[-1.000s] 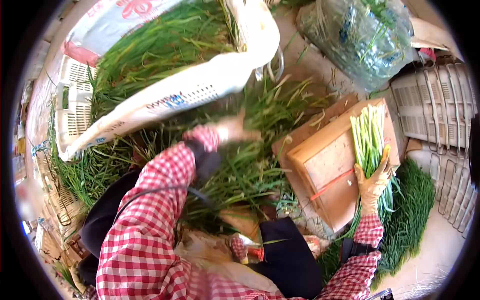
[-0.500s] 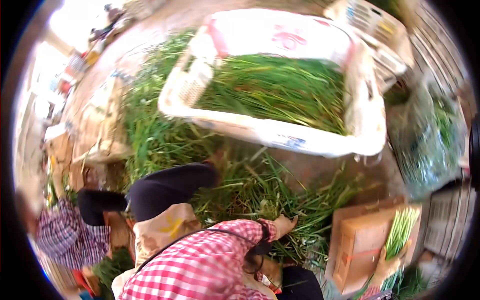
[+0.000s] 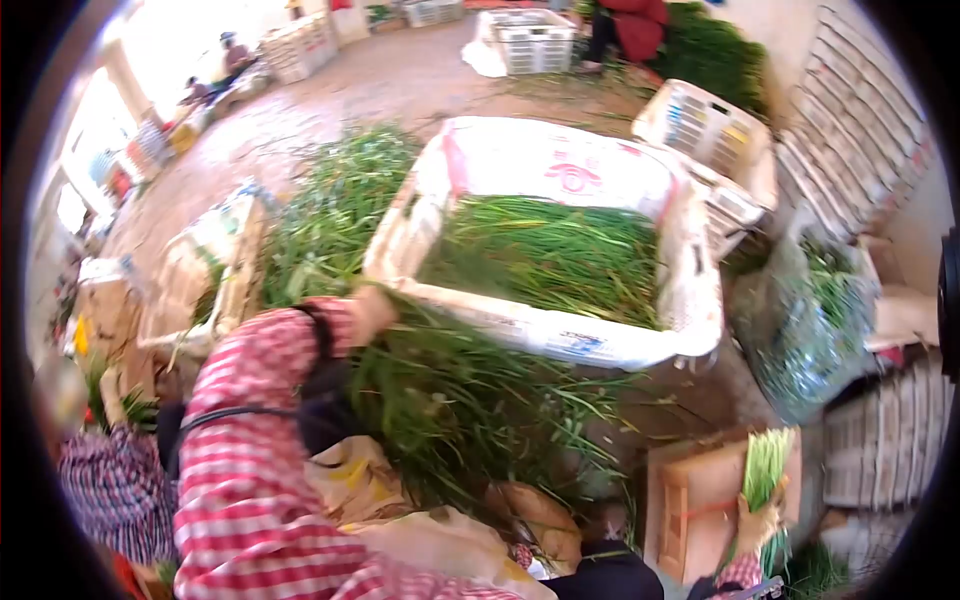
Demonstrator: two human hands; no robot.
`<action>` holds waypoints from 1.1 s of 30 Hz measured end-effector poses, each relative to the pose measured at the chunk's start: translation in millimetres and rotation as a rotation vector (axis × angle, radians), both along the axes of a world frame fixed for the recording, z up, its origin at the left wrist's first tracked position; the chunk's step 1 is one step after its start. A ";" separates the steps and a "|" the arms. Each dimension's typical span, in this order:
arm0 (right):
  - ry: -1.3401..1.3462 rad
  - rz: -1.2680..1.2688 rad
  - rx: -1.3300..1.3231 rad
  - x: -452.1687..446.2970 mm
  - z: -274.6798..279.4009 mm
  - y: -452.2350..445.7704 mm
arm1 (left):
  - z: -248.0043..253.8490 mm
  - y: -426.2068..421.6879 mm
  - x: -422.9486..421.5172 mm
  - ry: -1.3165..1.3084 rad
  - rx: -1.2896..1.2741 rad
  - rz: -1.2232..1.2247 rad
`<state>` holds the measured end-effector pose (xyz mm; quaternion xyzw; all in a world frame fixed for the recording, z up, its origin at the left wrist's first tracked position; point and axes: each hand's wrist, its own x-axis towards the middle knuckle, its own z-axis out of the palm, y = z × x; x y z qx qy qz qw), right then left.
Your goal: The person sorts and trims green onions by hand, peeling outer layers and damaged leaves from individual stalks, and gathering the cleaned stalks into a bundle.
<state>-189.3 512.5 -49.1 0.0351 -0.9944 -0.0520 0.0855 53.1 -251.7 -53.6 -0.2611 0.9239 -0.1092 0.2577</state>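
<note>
My left hand (image 3: 372, 314), blurred by motion, is at the front left corner of a large white plastic basket (image 3: 560, 345). Its fingers look closed on a loose mass of long green stalks (image 3: 470, 410), which fan out rightward and down, partly over the basket's rim. At the lower right my right hand (image 3: 757, 525) is closed round a bunch of chives (image 3: 765, 465), their pale cut ends upward. That bunch lies against a brown wooden box (image 3: 715, 490). More chives (image 3: 560, 250) lie inside the basket, in a white plastic liner.
A pile of greens (image 3: 335, 205) lies left of the basket. A clear plastic bag (image 3: 800, 325) holding greens and smaller crates (image 3: 710, 130) stand to the right. A co-worker in a checked shirt (image 3: 118, 490) sits close on my left; another in red (image 3: 635, 30) is farther back.
My left hand has moved left and away from me, from the stalks before my lap to the basket's corner, with stalks trailing. My right hand still holds the chives. The camera view has tilted up.
</note>
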 end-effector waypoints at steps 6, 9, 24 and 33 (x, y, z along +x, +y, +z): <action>-0.326 -0.309 0.270 0.0 22.0 -27.3 | 95.5 -100.6 76.6 -0.139 -0.178 -0.234; -0.397 -0.292 0.269 3.0 48.1 -46.4 | 125.8 -163.5 89.2 -0.015 -0.329 -0.399; -0.041 -0.092 0.266 -47.8 125.7 -93.6 | -39.2 -293.0 35.0 -0.034 0.188 0.289; -0.032 0.728 0.047 -93.5 112.8 -313.0 | 24.4 -268.8 30.5 0.293 0.329 0.490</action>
